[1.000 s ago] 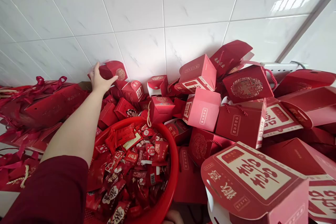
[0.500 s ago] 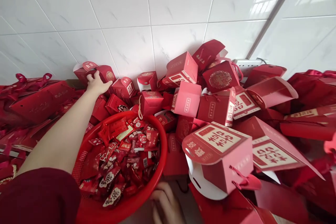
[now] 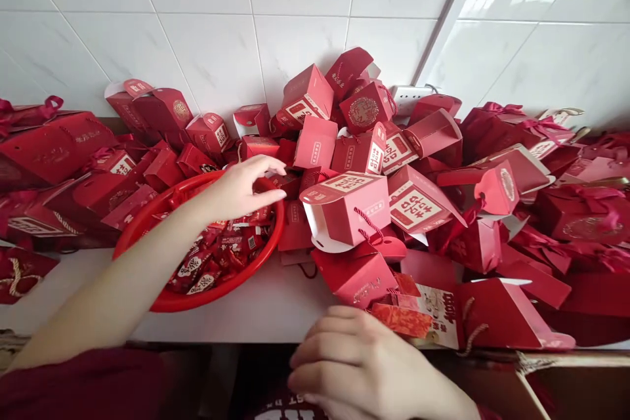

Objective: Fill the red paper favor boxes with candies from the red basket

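My left hand (image 3: 246, 190) reaches over a round red plastic basket (image 3: 275, 230). Its fingers are stretched and the thumb stands apart, with nothing held. Inside the basket lies a heap of red-wrapped sweets (image 3: 231, 249), partly hidden by my forearm. My right hand (image 3: 354, 361) hangs in front of the table edge, back upward, its fingers curled in and no object showing in them. Just beyond it lie a red candy box (image 3: 357, 275) and a patterned red packet (image 3: 403, 318). A pink-sided box (image 3: 344, 210) with a cord handle rests on the pile above.
Piled red gift boxes (image 3: 310, 88) lean along the white tiled wall (image 3: 207, 39). Ribboned boxes (image 3: 54, 144) crowd the left side, and more (image 3: 585, 216) fill the right. A white power strip (image 3: 411, 95) sits behind the pile. The pale tabletop (image 3: 236, 321) ends near my body.
My left hand has left the boxes by the wall and come right and nearer, over the basket. My right hand has moved right, away from the basket rim. The view has shifted.
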Available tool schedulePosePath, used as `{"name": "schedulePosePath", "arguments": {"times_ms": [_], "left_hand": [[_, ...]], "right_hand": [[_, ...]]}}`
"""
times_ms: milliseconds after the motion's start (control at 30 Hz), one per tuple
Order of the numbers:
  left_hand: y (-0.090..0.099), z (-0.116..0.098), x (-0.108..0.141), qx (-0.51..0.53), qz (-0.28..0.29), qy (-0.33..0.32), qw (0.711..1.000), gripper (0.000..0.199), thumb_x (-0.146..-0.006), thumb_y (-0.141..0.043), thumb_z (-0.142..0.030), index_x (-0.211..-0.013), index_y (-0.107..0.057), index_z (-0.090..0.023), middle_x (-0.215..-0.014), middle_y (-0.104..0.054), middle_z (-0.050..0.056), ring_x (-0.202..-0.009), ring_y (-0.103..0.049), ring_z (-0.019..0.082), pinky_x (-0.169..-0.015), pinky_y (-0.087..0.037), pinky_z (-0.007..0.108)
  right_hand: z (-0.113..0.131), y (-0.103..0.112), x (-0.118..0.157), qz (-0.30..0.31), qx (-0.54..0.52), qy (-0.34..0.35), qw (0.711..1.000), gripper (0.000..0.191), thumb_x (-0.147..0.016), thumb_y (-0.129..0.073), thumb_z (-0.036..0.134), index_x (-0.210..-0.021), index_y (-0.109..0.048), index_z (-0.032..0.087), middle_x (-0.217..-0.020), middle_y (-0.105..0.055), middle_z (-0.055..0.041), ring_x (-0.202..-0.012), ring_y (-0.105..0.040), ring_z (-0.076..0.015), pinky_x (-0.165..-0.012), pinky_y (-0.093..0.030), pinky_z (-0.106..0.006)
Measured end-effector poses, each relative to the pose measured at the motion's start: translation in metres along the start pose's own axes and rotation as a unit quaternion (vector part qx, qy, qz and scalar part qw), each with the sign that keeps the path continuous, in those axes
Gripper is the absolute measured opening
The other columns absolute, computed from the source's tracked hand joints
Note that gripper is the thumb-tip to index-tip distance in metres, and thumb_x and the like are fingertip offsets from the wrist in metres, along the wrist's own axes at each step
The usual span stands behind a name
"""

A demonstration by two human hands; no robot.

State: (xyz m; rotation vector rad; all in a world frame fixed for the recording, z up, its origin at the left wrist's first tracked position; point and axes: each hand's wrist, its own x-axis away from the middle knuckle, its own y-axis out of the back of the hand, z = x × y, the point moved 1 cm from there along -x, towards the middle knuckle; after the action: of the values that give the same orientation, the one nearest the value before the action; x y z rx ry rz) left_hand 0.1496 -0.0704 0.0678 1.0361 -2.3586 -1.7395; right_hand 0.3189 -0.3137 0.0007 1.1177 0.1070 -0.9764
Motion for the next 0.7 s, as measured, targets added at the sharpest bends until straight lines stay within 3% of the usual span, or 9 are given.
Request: {"name": "schedulePosePath", "arguments": {"times_ms": [100,167,233,300,467,600,700], "left_hand": [[-0.024,-0.039,0.010,0.022,-0.051,-0.111,0.992,0.015,-0.091,-0.064,-0.030,-0.100,-0.062,-0.019,-0.135,-0.058,0.010,-0.126,-0.058,0.023,-0.107,-0.049,0.038],[-0.040,-0.052,0.016,-0.021,-0.061,-0.163,0.984,0.008,-0.092,-0.063,-0.026,-0.091,-0.065,-0.019,-0.139,-0.054,0.012,-0.134,-0.052,0.026,-0.112,-0.046,0.042],[-0.053,-0.059,0.021,-0.066,-0.062,-0.198,0.976,0.010,-0.092,-0.063,-0.027,-0.092,-0.070,-0.019,-0.146,-0.050,0.012,-0.142,-0.044,0.029,-0.115,-0.043,0.047],[-0.061,-0.063,0.027,-0.087,-0.066,-0.213,0.971,0.021,-0.091,-0.066,-0.036,-0.104,-0.071,-0.020,-0.152,-0.045,0.014,-0.146,-0.037,0.033,-0.118,-0.039,0.052],[-0.064,-0.073,0.038,-0.108,-0.101,-0.230,0.962,0.065,-0.079,-0.067,-0.069,-0.125,-0.063,-0.024,-0.160,-0.036,0.012,-0.149,-0.031,0.038,-0.121,-0.031,0.056],[-0.065,-0.089,0.035,-0.153,0.016,-0.345,0.926,0.077,-0.079,-0.073,-0.062,-0.145,-0.051,-0.027,-0.156,-0.046,0.008,-0.147,-0.037,0.030,-0.127,-0.021,0.048],[-0.073,-0.102,0.029,-0.188,0.095,-0.354,0.911,0.091,-0.077,-0.079,-0.055,-0.153,-0.041,-0.024,-0.158,-0.043,0.009,-0.150,-0.033,0.028,-0.129,-0.014,0.048]], "right_hand": [[0.011,0.036,0.028,-0.143,0.081,-0.095,0.982,0.025,-0.098,-0.053,0.017,-0.121,-0.059,0.023,-0.105,-0.073,-0.0041,-0.096,-0.068,-0.0184,-0.087,-0.054,-0.035],[0.012,0.052,0.046,-0.246,0.161,-0.200,0.935,0.027,-0.096,-0.055,0.014,-0.120,-0.061,0.025,-0.109,-0.071,-0.0060,-0.101,-0.068,-0.0214,-0.088,-0.054,-0.038],[0.010,0.062,0.064,-0.294,0.211,-0.282,0.889,0.023,-0.097,-0.057,0.020,-0.119,-0.063,0.026,-0.113,-0.068,-0.0076,-0.106,-0.066,-0.0240,-0.090,-0.054,-0.039],[0.006,0.065,0.081,-0.291,0.218,-0.329,0.872,0.023,-0.098,-0.057,0.028,-0.120,-0.062,0.027,-0.118,-0.066,-0.0083,-0.111,-0.064,-0.0253,-0.093,-0.054,-0.040],[-0.004,0.056,0.118,-0.236,0.185,-0.386,0.872,0.034,-0.097,-0.060,0.041,-0.128,-0.057,0.028,-0.129,-0.062,-0.0079,-0.122,-0.060,-0.0253,-0.101,-0.053,-0.042],[-0.011,0.046,0.127,-0.199,0.183,-0.414,0.869,0.044,-0.095,-0.063,0.046,-0.134,-0.052,0.028,-0.134,-0.059,-0.0083,-0.125,-0.058,-0.0270,-0.104,-0.052,-0.047],[-0.016,0.048,0.118,-0.189,0.176,-0.406,0.877,0.045,-0.096,-0.061,0.046,-0.136,-0.050,0.028,-0.137,-0.058,-0.0086,-0.128,-0.056,-0.0268,-0.105,-0.051,-0.047]]}}
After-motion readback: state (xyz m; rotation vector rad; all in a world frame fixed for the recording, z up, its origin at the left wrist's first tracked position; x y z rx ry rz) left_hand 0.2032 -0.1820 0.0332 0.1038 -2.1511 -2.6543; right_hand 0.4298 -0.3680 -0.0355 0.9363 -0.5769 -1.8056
